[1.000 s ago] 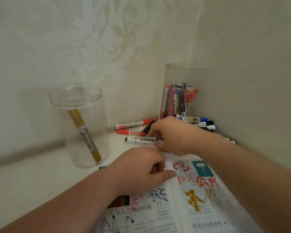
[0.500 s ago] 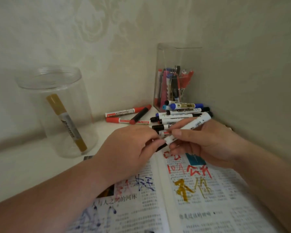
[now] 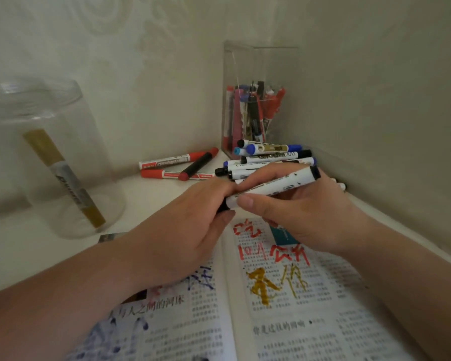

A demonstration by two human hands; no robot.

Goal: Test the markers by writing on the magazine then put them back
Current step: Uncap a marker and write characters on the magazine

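A white marker [image 3: 274, 187] is hovering over the magazine [image 3: 284, 308], tail toward two o'clock. The right hand [image 3: 305, 217] is curling round its barrel; the left hand [image 3: 188, 230] is pinching its black cap at eight o'clock. Loose markers [image 3: 268, 157] are lying at twelve o'clock.

The white marker [image 3: 274, 187] had a smooth, glossy plastic barrel with printed lettering and black plastic ends. The loose markers [image 3: 271, 155] and the red markers [image 3: 164, 162] showed the same smooth plastic. The round jar [image 3: 97, 142] was clear and glossy; glass or plastic could not be told. The gold marker [image 3: 63, 178] inside it had a dull, metallic-looking finish. The square holder [image 3: 245, 63] was clear, flat-walled and shiny. The magazine [image 3: 310, 329] was thin printed paper, nearly matt, with red, gold and blue ink strokes. The table [image 3: 16, 256] was smooth, pale and matt. The wall [image 3: 141, 48] bore a faintly raised pattern with a soft sheen.
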